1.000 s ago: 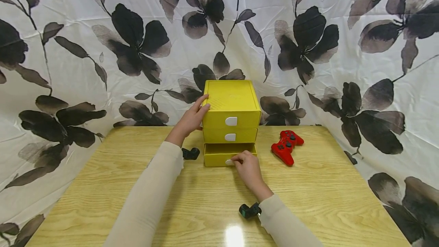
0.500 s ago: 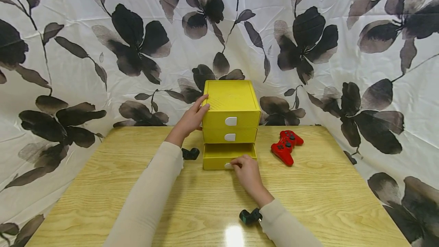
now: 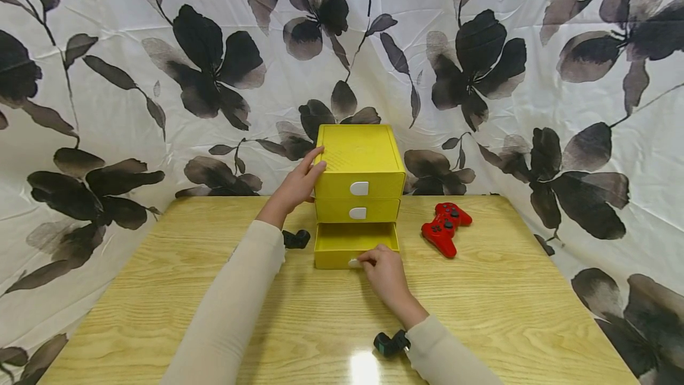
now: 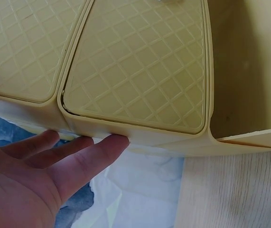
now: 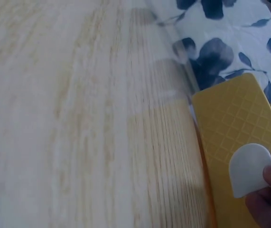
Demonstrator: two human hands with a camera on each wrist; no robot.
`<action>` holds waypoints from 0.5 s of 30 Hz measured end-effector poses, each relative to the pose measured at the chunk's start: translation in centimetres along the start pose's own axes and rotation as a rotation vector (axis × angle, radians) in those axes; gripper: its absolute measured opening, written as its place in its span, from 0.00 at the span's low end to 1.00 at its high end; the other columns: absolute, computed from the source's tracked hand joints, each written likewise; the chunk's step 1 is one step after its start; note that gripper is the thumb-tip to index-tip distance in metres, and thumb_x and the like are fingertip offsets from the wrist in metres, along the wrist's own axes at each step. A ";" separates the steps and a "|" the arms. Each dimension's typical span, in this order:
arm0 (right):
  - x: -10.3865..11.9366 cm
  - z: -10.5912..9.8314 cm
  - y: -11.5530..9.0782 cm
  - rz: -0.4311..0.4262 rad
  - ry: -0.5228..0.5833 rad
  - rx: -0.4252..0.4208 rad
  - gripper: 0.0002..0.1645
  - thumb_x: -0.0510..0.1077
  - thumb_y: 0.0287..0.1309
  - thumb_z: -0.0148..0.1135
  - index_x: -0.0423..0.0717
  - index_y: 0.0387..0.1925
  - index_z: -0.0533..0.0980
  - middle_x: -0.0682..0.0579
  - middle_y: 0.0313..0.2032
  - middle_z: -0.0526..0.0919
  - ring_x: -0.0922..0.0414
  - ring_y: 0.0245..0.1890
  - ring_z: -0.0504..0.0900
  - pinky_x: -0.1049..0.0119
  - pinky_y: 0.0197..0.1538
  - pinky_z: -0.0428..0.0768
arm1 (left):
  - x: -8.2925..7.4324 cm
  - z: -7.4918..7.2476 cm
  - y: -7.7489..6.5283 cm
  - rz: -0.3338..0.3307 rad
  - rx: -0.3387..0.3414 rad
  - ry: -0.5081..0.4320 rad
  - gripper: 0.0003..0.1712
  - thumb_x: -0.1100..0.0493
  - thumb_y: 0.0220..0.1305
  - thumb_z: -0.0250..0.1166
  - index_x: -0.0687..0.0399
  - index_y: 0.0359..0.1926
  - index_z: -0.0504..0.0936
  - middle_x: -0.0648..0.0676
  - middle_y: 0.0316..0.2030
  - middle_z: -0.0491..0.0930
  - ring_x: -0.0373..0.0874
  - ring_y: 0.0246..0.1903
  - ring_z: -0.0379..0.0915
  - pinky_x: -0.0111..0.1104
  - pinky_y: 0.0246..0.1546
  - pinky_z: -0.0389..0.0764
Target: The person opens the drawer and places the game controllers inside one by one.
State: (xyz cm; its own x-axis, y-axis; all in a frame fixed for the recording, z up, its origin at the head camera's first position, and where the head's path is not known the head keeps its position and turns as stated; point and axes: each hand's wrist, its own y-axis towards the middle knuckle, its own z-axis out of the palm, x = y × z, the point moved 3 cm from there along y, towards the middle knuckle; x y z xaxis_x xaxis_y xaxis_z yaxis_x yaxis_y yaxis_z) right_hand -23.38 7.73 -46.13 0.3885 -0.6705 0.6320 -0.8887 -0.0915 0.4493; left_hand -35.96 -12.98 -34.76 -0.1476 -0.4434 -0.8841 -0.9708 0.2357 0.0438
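Note:
A yellow cabinet with three stacked drawers [image 3: 358, 150] stands at the back middle of the table. Its bottom drawer [image 3: 331, 259] is pulled out and the inside that shows holds nothing; the two upper drawers are closed. My right hand [image 3: 386, 275] pinches the white handle [image 5: 249, 168] of that bottom drawer between thumb and fingers. Against the cabinet's left side rests my left hand [image 3: 296, 186], its fingers straight along the side wall and a fingertip over the top edge. In the left wrist view, these fingers [image 4: 90, 159] touch the side near the waffle-patterned drawer fronts [image 4: 140, 61].
A red game controller [image 3: 446, 229] lies on the wooden table [image 3: 320, 325] to the right of the cabinet. Behind the table hangs a white cloth [image 3: 342, 28] with dark flowers. Small black cameras [image 3: 390, 343] are worn on both wrists.
The bottom drawer has slid further out toward me, drawn by my right hand on its handle. My left hand has stayed at the cabinet's side.

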 end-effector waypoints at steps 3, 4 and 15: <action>0.1 -0.1 -0.2 -0.003 -0.004 0.002 0.05 0.34 0.50 0.71 0.46 0.27 0.87 0.55 0.25 0.81 0.60 0.28 0.80 0.74 0.31 0.76 | 0.0 0.0 0.0 -0.007 0.000 0.001 0.33 0.27 0.66 0.44 0.11 0.71 0.47 0.57 0.74 0.54 0.62 0.67 0.61 0.56 0.44 0.81; 0.1 -0.1 -0.2 -0.005 -0.006 0.001 0.05 0.34 0.50 0.71 0.46 0.27 0.87 0.55 0.25 0.81 0.60 0.28 0.80 0.74 0.31 0.76 | 0.0 0.0 0.0 -0.009 -0.001 0.001 0.33 0.27 0.66 0.44 0.11 0.71 0.47 0.57 0.74 0.54 0.62 0.67 0.62 0.56 0.44 0.81; 0.5 -0.5 -0.7 -0.010 -0.020 0.006 0.05 0.34 0.50 0.71 0.46 0.28 0.87 0.55 0.26 0.81 0.60 0.28 0.80 0.74 0.30 0.76 | -0.1 0.0 0.0 -0.015 0.004 -0.002 0.33 0.27 0.67 0.44 0.11 0.71 0.47 0.57 0.74 0.54 0.61 0.68 0.61 0.56 0.45 0.81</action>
State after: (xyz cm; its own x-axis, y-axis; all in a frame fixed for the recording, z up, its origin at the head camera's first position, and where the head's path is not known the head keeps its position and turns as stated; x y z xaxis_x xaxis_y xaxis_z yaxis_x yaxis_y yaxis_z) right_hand -22.46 7.83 -45.80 0.3921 -0.6844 0.6147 -0.8864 -0.1024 0.4515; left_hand -35.98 -12.90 -34.69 -0.1328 -0.4453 -0.8855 -0.9722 0.2324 0.0289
